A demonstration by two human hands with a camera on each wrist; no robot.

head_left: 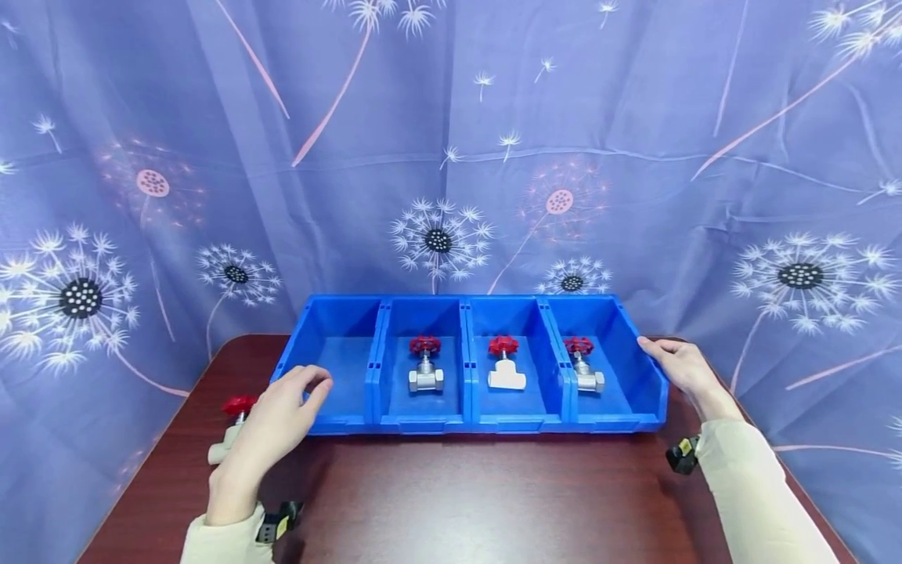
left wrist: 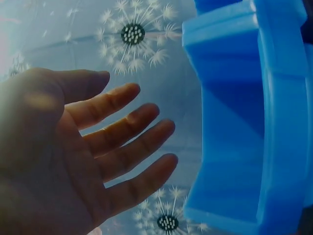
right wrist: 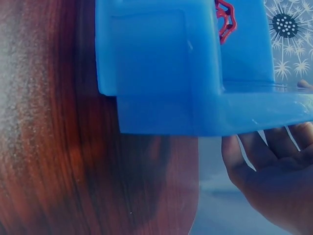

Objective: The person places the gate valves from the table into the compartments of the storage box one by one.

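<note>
Several blue storage bins (head_left: 430, 427) stand joined in a row on the table. My right hand (head_left: 680, 368) holds the outer wall of the rightmost bin (right wrist: 161, 63), thumb at the rim, fingers along the outside. My left hand (head_left: 285, 407) hovers by the leftmost bin (left wrist: 232, 122), fingers loosely bent and apart, holding nothing. That bin shows no valve inside. A metal valve (head_left: 426, 376) with a red handwheel, a white valve (head_left: 506, 372) and another metal valve (head_left: 585, 372) lie in the other bins. Left of my left hand is a pale valve (head_left: 229, 439), partly hidden by it.
The dark reddish wooden table (head_left: 479, 493) extends in front of the bins. Behind and beside it hangs a blue-violet curtain (head_left: 352, 219) with dandelion prints. Black straps with small devices sit at both wrists.
</note>
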